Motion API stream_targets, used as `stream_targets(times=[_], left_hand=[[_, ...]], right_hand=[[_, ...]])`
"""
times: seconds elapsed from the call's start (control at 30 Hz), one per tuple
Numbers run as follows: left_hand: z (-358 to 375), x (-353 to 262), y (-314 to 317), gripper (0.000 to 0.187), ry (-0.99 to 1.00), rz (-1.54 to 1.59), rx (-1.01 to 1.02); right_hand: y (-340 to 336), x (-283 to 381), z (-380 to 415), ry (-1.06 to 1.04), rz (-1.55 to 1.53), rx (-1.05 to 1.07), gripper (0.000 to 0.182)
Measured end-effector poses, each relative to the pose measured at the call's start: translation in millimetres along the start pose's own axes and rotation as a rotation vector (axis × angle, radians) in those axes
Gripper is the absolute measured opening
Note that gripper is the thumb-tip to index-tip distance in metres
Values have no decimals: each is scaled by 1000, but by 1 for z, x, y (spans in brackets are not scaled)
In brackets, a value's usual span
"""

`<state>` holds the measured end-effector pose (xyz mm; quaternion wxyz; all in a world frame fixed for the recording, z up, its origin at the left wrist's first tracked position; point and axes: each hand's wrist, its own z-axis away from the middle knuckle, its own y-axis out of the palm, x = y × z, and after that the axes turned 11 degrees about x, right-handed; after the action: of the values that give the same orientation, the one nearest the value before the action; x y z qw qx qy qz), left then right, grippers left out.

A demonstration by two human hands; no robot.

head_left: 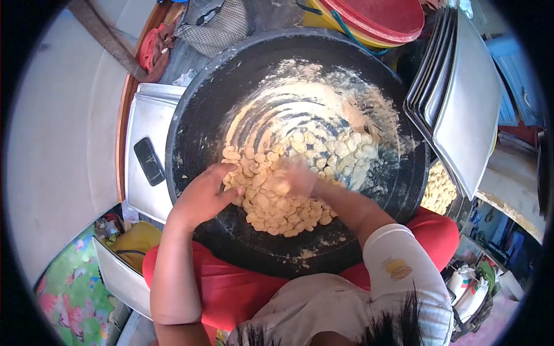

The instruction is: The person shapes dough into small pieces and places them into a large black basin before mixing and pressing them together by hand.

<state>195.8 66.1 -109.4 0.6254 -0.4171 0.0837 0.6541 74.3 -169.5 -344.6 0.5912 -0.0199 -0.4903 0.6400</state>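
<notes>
A wide black basin [196,115] stands in front of me, its inside streaked with pale flour [300,98]. Many small, flat, round dough pieces [277,210] lie heaped in its lower middle, and more floury ones [352,153] are to the right. My left hand [210,193] is at the heap's left edge, thumb and fingers apart, touching the pieces. Over the middle of the heap is my right hand [297,176], smeared by motion, so its fingers and anything in them cannot be made out.
A phone [149,161] lies on pale trays [135,196] left of the basin. Metal trays [467,109] lean at the right, above more dough pieces [438,190]. A red basin [386,20] and a checked bag [213,32] stand beyond the far rim.
</notes>
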Motion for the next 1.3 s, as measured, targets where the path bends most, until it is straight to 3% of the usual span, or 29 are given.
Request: stream_targets(times=[0.03,0.1,0.13,0.2,0.3,0.33,0.43,0.5,0.6,0.67,0.7,0.8,0.9,0.97,1.0,1.07,1.1,1.17,1.2,1.27,1.3], left_hand=[[1,0,0,46,-3,6,-9],[1,-1,1,46,15,-28,-13],[0,-3,2,46,14,-22,-12],[-1,-8,-1,46,0,2,-8],[-5,2,2,46,-8,-8,3],[-6,5,2,46,-9,-9,1],[-7,9,4,47,-23,-13,17],[-7,9,6,48,4,-36,-6],[-3,5,6,50,5,-19,-3],[-2,5,6,51,6,-20,-6],[-1,5,6,51,11,-23,-7],[-4,3,5,51,23,-23,-21],[-7,2,4,48,27,-17,5],[-11,10,8,48,12,-31,17],[-13,12,8,48,-7,-48,33],[-12,11,9,48,-7,-49,28],[-11,11,9,48,-9,-49,24],[-9,10,11,48,7,-43,27],[-9,10,11,48,26,-31,16],[-8,11,10,48,27,-38,8],[-8,13,10,48,29,-46,-1]], right_hand=[[-56,-7,15,163,-8,95,70],[-64,-51,22,608,90,-110,80],[-57,-60,15,608,92,-105,80],[-46,-72,-2,868,-114,-100,86],[-26,-1,-34,718,-265,-56,90],[-27,37,-30,524,-240,-53,87],[8,109,-13,50,-22,261,71],[74,116,-3,-189,34,138,65],[71,71,-5,-161,177,-22,68],[13,38,-6,163,94,245,69],[-32,36,12,352,119,114,69],[-47,-31,11,890,-91,-109,78],[-19,-33,17,771,5,56,83],[23,22,20,656,119,111,91],[13,65,28,576,125,335,90],[55,102,36,372,-27,189,82],[53,100,37,373,-31,186,82],[42,88,42,-56,-127,166,72],[48,55,31,-23,-219,151,62],[-20,16,39,231,-333,22,56],[-29,-21,46,187,-96,-305,46]])
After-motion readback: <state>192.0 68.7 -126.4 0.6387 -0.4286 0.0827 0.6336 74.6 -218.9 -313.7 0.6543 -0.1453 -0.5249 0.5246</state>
